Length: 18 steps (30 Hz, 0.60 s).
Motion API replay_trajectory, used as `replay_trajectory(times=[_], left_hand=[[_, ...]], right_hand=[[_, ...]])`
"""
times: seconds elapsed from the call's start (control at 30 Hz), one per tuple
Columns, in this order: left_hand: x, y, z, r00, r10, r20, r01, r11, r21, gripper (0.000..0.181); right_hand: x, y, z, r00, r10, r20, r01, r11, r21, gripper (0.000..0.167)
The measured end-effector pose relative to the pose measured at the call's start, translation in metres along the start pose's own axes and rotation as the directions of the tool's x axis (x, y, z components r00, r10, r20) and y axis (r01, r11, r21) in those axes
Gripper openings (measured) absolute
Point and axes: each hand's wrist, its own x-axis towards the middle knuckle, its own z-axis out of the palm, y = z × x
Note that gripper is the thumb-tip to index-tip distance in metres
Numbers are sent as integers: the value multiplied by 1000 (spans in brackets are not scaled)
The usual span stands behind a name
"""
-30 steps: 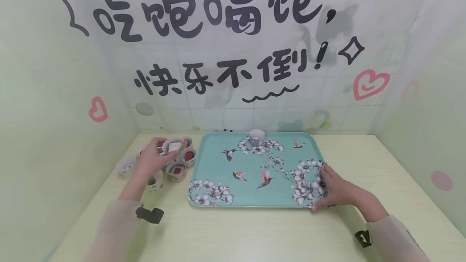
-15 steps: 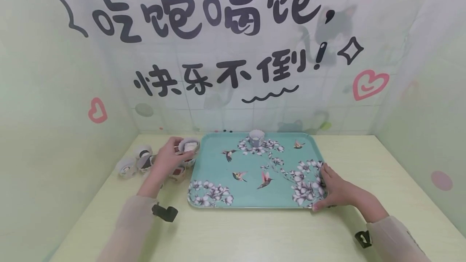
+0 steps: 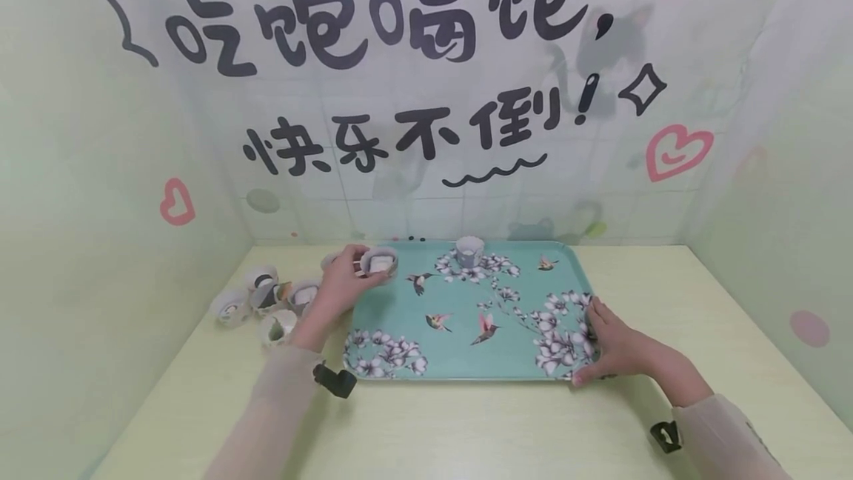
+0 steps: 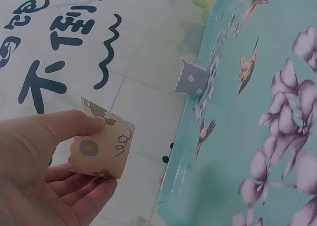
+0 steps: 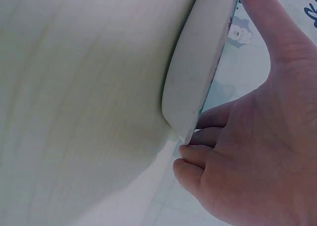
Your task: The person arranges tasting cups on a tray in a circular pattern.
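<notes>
My left hand (image 3: pixel 343 280) holds a small paper cupcake cup (image 3: pixel 380 264) between thumb and fingers. White stuff shows inside it in the head view. In the left wrist view this cup (image 4: pixel 101 149) is tan with a star badge, and the thumb lies on its upper side. It is over the back left part of a turquoise tray (image 3: pixel 466 358) printed with birds and blossoms. A second, greyish cup (image 3: pixel 469 252) stands at the tray's back edge. My right hand (image 3: pixel 626 347) grips the tray's front right corner, thumb at the front edge, fingers along the right rim.
Several more paper cups (image 3: pixel 278 328) with various contents are grouped on the pale wooden table (image 3: pixel 453 428) left of the tray; my left hand and arm hide part of the group. A printed curtain (image 3: pixel 426 206) closes off the back and both sides.
My left hand has lifted the cup from the group at the left and carried it rightward over the tray's left edge. My right hand and the tray have stayed in place.
</notes>
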Motion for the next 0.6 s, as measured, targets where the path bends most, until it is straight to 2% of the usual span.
replay_trajectory(times=[0.2,0.6], left_hand=[[8,9,18,999,-12,31,11,1000,21,58],[15,27,63,997,42,63,-44,998,33,56]], right_hand=[[0,0,0,1000,0,-1,0,1000,-5,133],[0,0,0,1000,14,7,-14,1000,5,135]])
